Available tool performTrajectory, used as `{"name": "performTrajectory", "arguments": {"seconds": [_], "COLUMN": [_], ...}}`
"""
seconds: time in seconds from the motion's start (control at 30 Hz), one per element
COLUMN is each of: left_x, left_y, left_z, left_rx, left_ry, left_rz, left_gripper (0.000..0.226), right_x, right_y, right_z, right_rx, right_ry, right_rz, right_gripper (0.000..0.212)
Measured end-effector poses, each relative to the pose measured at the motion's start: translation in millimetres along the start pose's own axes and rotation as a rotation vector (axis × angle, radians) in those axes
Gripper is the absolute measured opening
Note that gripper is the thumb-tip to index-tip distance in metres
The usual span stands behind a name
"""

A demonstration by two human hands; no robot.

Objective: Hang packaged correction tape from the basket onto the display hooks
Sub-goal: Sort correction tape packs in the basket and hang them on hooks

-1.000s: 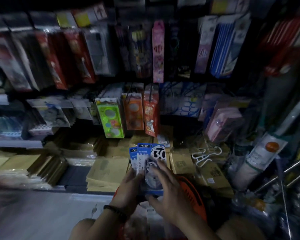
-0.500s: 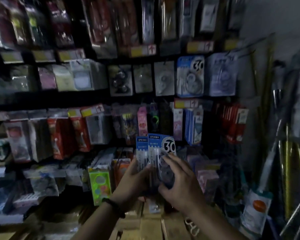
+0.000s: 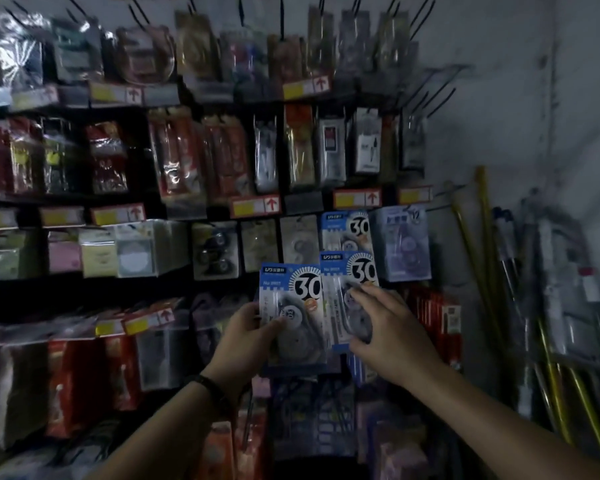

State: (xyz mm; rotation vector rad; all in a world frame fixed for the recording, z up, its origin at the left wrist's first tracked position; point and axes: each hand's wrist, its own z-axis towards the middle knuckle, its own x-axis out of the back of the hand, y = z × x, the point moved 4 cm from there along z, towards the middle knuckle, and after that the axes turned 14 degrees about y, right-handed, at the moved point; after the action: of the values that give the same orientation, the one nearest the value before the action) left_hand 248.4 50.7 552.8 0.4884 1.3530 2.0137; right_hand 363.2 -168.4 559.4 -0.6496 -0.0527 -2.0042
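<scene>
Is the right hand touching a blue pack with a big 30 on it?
Touching. The head view shows the right hand with its fingers curled across the front of the blue pack it holds up.

Dim light, edges blurred. Yellow-and-red price labels (image 3: 255,206) with up arrows run along the rack rails. Row above them: red packs (image 3: 177,161) in clear sleeves. Left of centre: pale boxes (image 3: 132,249) in clear wrap. Just beside them: a clear pack (image 3: 215,251) of dark round items, possibly tape rolls. Far right: yellow poles (image 3: 484,216) lean against the grey wall (image 3: 516,116).
</scene>
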Motion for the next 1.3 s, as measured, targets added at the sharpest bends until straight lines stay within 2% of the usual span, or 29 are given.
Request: {"name": "performTrajectory", "arguments": {"seconds": [0.13,0.37,0.47,0.7,0.97,1.1,1.2,1.3], "left_x": [-9,-25,-32,-35,-40,-43,-49,-61], "left_y": [11,26,23,22,25,26,28,29], "left_z": [31,63,68,81,90,91,90,91], "left_rx": [-0.044,-0.087,-0.065,-0.038,-0.050,-0.047,-0.062,-0.059], "left_ry": [0.060,0.032,0.021,0.026,0.014,0.009,0.012,0.021], "left_rz": [0.035,0.085,0.063,0.050,0.072,0.068,0.086,0.056], "left_gripper": [0.020,0.014,0.020,0.021,0.016,0.020,0.027,0.029], "right_x": [-1,-19,-28,-46,-64,-70,-57,-48], "right_y": [17,37,42,55,55,55,41,23], "right_z": [44,103,114,130,142,135,121,102], "right_rx": [-0.025,-0.003,0.037,0.106,0.049,-0.003,0.138,0.266], "right_ry": [0.033,0.112,0.134,0.034,0.044,0.125,0.285,0.321], "right_rz": [-0.060,-0.148,-0.210,-0.310,-0.323,-0.235,-0.088,0.027], "right_gripper": [0.082,0.077,0.075,0.077,0.072,0.061,0.050,0.062]}}
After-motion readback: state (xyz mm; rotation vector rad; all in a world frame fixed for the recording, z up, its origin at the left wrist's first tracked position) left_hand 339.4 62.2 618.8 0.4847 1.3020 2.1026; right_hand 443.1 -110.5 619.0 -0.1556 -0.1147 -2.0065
